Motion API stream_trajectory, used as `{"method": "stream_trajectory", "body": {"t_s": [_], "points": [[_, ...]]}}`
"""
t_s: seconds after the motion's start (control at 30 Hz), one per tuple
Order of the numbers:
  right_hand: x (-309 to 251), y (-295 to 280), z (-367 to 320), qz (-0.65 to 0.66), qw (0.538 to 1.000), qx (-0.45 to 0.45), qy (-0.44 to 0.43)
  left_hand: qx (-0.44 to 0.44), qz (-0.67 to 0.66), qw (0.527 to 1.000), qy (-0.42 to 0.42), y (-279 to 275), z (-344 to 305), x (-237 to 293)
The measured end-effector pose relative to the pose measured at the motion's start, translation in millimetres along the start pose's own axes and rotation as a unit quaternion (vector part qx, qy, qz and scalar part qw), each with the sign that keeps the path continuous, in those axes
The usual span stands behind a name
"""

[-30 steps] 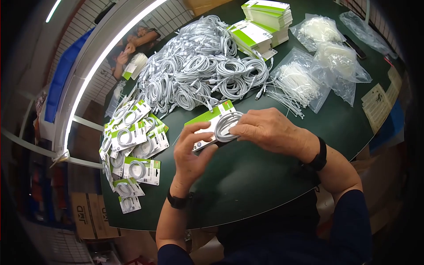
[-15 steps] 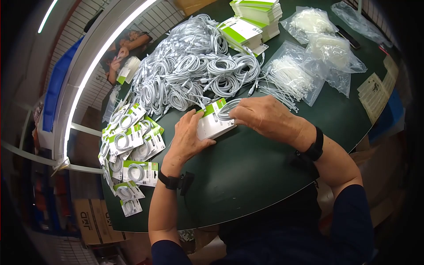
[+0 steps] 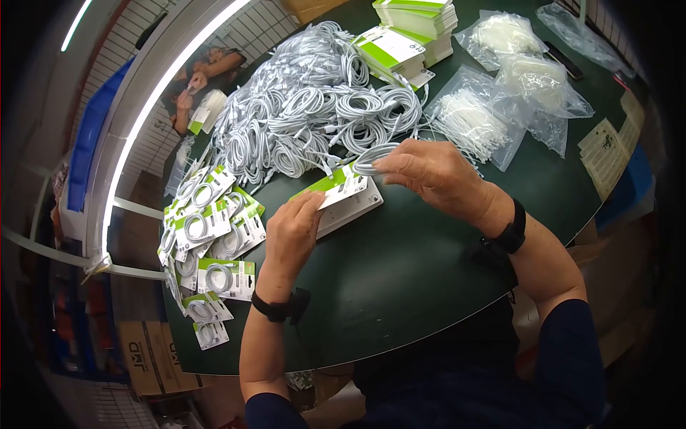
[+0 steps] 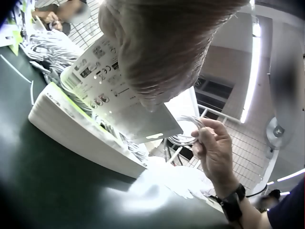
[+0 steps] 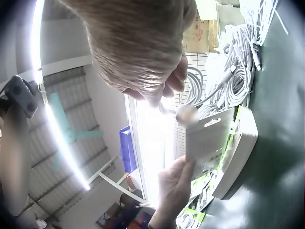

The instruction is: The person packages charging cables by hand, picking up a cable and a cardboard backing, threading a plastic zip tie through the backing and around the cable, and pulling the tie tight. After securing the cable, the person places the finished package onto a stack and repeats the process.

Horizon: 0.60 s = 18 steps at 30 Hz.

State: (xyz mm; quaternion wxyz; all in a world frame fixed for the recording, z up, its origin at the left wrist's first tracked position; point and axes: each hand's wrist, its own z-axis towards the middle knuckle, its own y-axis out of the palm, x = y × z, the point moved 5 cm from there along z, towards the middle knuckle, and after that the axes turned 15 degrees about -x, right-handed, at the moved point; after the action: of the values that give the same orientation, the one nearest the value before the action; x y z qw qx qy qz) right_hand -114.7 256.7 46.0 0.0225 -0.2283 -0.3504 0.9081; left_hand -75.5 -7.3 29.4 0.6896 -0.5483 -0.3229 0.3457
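Observation:
In the head view my left hand pinches a white and green printed packaging card by its near-left end. The card is tilted up from a stack of like cards on the table; its printed back and hang slot show in the left wrist view. My right hand pinches a coiled light-grey cable between thumb and fingers. That coil is held above the far end of the card in the right wrist view.
Beyond my hands lies a large heap of coiled cables. Carded cables pile up on the left. At the back stand taller card stacks; on the right are bags of white cable ties. Another person's hands show at far left.
My left hand moved from beside the coil to the card stack, took hold of the top card and raised it. My right hand kept the cable coil and drew it slightly away from the stack.

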Motion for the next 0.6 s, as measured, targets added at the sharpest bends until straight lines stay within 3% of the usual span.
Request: {"method": "stream_trajectory", "body": {"t_s": [0.17, 0.27, 0.43, 0.6], "points": [[-2, -6, 2, 0.022, 0.998, 0.050, 0.014, 0.025, 0.065, 0.998, -0.010, -31, -23, 67], [-23, 2, 4, 0.058, 0.998, 0.021, 0.007, -0.060, 0.035, 0.997, -0.023, -14, -35, 98], [-55, 38, 3, 0.054, 0.997, -0.053, -0.034, -0.047, 0.009, 0.998, -0.038, 0, -33, 102], [-49, 54, 1, 0.034, 0.995, -0.085, -0.027, 0.013, -0.030, 0.999, -0.009, 2, -25, 92]]}}
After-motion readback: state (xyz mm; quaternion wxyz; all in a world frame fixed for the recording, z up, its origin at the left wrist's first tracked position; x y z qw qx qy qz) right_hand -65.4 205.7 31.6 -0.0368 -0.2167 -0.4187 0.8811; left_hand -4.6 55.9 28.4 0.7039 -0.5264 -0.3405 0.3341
